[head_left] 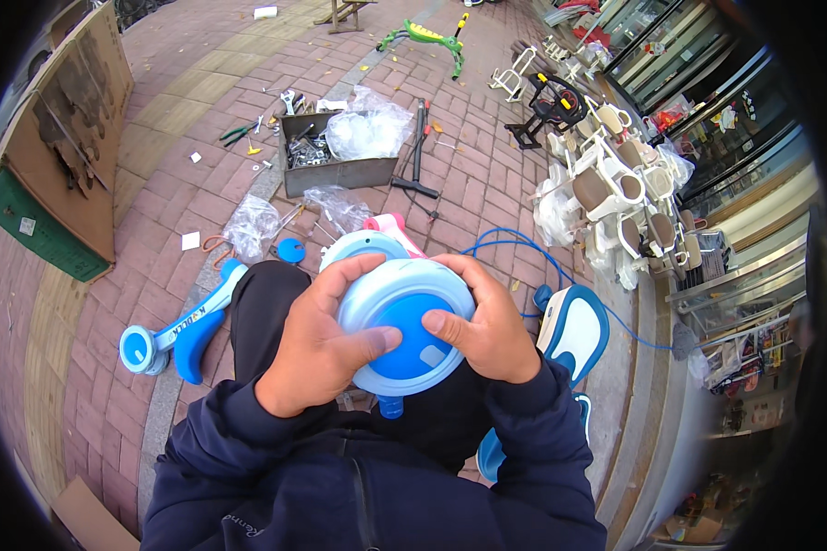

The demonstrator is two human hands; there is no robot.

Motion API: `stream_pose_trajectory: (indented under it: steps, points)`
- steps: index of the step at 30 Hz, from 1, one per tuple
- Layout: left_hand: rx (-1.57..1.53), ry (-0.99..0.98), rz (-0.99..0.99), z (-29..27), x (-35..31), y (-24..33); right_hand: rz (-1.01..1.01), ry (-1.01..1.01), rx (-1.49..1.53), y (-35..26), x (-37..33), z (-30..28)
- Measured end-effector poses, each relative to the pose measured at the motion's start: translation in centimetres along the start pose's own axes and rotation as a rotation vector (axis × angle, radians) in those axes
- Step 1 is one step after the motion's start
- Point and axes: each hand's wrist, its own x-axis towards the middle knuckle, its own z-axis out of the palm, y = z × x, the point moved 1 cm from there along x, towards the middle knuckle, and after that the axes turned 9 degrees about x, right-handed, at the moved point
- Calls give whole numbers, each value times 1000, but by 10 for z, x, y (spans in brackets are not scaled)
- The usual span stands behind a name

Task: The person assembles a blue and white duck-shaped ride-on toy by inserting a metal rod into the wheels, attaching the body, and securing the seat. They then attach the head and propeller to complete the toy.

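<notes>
Between my hands is a small wheel [418, 367] with a light blue rim and a brighter blue centre. My left hand [308, 344] is closed round its left side, thumb pressed on the blue centre. My right hand [496, 326] grips the right side, its thumb also on the centre. A blue peg-like piece [390, 407] shows below the wheel's near edge. Just beyond is another light blue round part [363, 242], partly hidden by my fingers, with a pink part [397, 230] behind it. Near my left knee lies a blue cap [290, 250].
At left lies a blue ride-on toy frame [193, 317]. Ahead stands a metal toolbox [340, 173] with hardware and plastic bags; a hand pump [420, 151] lies beside it. A blue hose [524, 241] and blue-white seat [574, 331] are right, below piled child seats [625, 188]. A large carton [64, 138] stands left.
</notes>
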Motion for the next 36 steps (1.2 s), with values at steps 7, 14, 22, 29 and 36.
stream_pose_trajectory:
  steps: [7,14,22,29,36]
  points:
    - [316,72,165,0,-2,-3,-17,45,-11,3,-2,9]
    - [204,76,93,-2,-3,-2,-41,-13,110,9,-1,6]
    - [-193,58,-67,-10,11,-17,17,-52,31,13,6,3]
    - [-344,137,-26,-19,21,-35,-31,17,89,29,11,23]
    - [-437,144,-161,-72,49,-61,-514,-164,-438,33,13,31]
